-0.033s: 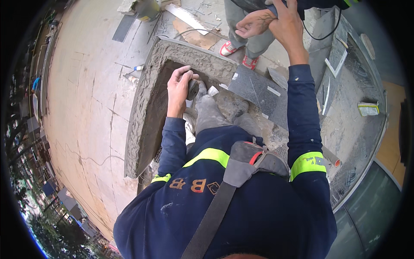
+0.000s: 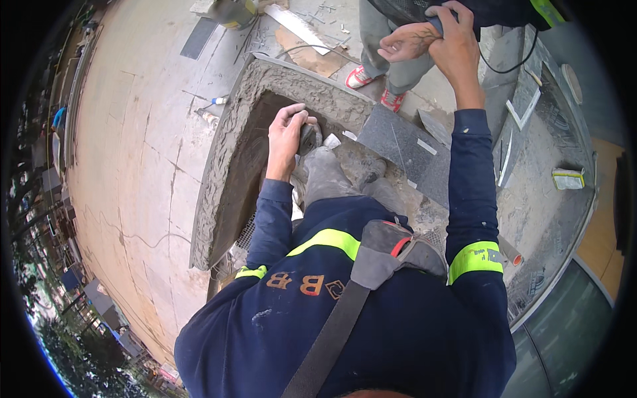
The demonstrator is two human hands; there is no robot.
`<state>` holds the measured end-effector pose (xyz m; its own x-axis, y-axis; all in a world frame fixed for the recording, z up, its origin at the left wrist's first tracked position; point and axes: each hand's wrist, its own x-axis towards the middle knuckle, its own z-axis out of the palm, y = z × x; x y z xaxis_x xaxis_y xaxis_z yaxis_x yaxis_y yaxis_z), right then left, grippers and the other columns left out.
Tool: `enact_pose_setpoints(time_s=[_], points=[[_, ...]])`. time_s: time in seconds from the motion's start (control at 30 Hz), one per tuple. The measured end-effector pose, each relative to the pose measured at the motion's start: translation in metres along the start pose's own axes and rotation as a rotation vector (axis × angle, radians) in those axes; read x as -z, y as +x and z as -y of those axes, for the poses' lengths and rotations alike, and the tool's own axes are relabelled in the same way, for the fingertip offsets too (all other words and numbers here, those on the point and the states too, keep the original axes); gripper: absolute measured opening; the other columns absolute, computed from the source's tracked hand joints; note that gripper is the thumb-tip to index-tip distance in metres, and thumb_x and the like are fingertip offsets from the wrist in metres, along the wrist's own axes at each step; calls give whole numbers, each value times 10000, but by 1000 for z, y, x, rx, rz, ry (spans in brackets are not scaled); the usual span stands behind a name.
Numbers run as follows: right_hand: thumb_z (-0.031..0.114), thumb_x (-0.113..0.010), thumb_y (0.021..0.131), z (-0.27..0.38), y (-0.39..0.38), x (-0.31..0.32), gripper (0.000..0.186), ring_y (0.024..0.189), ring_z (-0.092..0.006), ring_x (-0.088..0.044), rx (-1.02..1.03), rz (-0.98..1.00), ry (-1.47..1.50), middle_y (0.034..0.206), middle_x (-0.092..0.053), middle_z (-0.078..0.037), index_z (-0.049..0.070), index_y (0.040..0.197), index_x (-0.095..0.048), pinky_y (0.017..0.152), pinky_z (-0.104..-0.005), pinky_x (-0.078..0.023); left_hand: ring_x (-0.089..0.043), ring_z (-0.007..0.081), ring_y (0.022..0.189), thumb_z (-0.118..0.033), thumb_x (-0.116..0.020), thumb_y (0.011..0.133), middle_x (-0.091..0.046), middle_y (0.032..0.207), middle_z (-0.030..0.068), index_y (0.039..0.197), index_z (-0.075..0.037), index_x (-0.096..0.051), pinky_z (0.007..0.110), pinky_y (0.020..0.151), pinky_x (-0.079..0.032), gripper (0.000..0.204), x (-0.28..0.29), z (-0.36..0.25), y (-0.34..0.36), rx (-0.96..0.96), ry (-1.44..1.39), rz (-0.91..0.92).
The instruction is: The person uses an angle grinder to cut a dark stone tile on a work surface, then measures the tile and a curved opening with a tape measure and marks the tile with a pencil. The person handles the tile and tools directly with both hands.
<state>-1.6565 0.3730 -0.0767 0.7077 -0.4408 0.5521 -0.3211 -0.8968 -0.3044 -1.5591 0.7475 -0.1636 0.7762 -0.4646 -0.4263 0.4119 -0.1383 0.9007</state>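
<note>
Beside a co-worker's hand [image 2: 406, 42], right hand [image 2: 456, 56] curls, left hand [image 2: 285, 138] by mortar [image 2: 233, 126], grips unclear.

From the left grip [image 2: 285, 139], open floor [image 2: 133, 152] lies toward nine o'clock beyond the mortar-covered wall [image 2: 232, 132]; the dark slab [image 2: 398, 149] blocks three o'clock. A co-worker's hand [image 2: 408, 43] blocks nine o'clock from the right grip [image 2: 458, 56].

Rough, matt mortar [image 2: 305, 87] coats the ledge, all ridges from where I stand. The slab [image 2: 398, 149] looks like smooth dark stone. The floor [image 2: 119, 179] is dusty, matt concrete. The top [image 2: 411, 338] is soft matt cloth (spattered pale), its strap [image 2: 332, 331] flat webbing, the pouch [image 2: 378, 240] dull fabric.
</note>
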Motion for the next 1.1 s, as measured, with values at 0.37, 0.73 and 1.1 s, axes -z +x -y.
enact_pose_setpoints(time_s=[0.37,0.73,1.1], points=[[-44,-647,817,22,20,-69,449,1294,-362,-588,-215,-150,-398,1477,-494,-88,182,1201,-701,983,-488,-544,-684,139,836,-216,-448,1105,-765,973,109,1277,-35,-668,303,753,-539,332,75,33,155,178,-162,161],[175,-831,824,147,-43,-194,1020,1489,-417,-406,-726,555,227,1655,-300,-263,60,1665,-265,1235,-498,-352,-632,149,1039,-245,-493,1073,-697,1099,76,1285,-29,-648,304,930,-495,340,49,16,287,337,-103,383],[136,-822,823,202,-79,-328,708,866,-116,-627,-1294,708,1088,1094,-630,-61,55,1448,-500,731,-280,-540,-584,479,1281,-122,-608,919,-520,1512,269,1485,-68,-542,504,1054,-530,573,171,52,404,-315,1028,245]])
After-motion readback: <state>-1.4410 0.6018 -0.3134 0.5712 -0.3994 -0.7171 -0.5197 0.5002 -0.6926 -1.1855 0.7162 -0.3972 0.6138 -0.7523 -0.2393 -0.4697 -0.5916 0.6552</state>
